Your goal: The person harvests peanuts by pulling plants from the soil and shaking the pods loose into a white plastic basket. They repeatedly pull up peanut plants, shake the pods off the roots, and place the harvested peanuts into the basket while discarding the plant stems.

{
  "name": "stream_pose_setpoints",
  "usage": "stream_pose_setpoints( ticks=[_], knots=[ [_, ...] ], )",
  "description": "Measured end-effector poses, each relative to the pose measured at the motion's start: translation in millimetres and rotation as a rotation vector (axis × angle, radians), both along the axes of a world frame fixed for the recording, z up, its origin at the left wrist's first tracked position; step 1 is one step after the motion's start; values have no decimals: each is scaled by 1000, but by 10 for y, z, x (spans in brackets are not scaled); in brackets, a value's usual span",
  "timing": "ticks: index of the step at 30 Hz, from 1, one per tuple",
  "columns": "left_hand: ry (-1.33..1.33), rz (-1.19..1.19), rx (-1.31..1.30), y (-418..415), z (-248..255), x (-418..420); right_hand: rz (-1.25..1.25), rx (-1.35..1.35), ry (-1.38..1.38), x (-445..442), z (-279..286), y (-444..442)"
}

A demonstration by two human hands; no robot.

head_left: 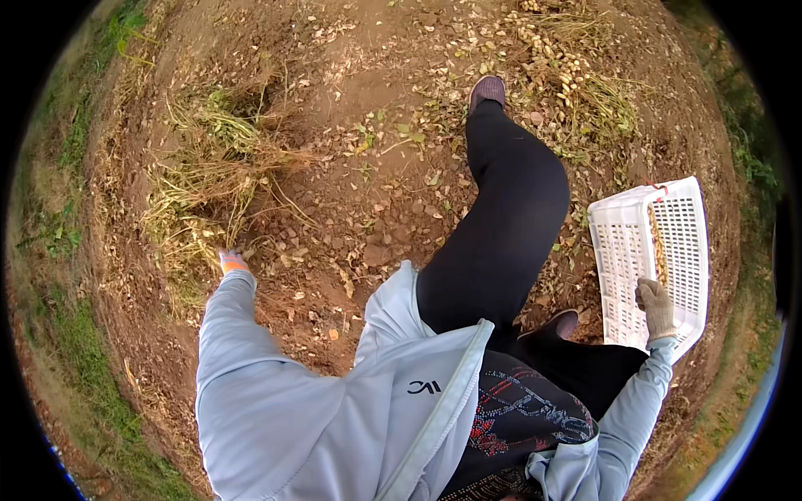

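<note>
My left hand [233, 260], in a glove with an orange band, reaches down at the edge of a heap of dried peanut plants [219, 175]; the plants and the glove overlap, so whether its fingers hold any stems cannot be made out. On the right, my right hand [655, 307], in a beige knit glove, is closed on the near rim of a white plastic crate [620, 269]. The crate stands tilted, and a strip of peanuts [658, 241] shows inside it. A red tie is fixed to its far rim.
Peanut pods [564, 69] lie with pulled plants [611, 106] at the upper right. My shoe [487, 91] is planted beside them, the other near the crate. Dry leaves and clods cover the brown soil [369, 87]. Green grass [88, 369] borders the left side.
</note>
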State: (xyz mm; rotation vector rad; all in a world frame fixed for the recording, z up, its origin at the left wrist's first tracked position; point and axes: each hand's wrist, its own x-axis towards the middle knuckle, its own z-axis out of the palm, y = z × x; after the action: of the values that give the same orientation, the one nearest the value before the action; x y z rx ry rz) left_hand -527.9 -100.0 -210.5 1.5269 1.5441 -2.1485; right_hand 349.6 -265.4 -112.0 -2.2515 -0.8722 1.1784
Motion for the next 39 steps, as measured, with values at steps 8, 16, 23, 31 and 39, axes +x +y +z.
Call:
stream_pose_setpoints(
  ticks=[8, 16, 23, 31, 39],
  knots=[
    [-80, 436, -247, 263, -158, -173, 61, 28, -43, -189, 67, 203],
    [-1278, 646, 17, 345, -435, 2553, 8, 166, -37, -116, 121, 131],
    [-1433, 760, -208, 106, -1028, 3129, -71, 204, 2, -171, 268, 14],
    [-1404, 923, -219, -8, -789, 2812, -11, 270, -55, -329, 429, -9],
    [-1510, 1147, -208, -305, -392, 2256, 227, 243, -163, -357, 676, 9]
  ],
)
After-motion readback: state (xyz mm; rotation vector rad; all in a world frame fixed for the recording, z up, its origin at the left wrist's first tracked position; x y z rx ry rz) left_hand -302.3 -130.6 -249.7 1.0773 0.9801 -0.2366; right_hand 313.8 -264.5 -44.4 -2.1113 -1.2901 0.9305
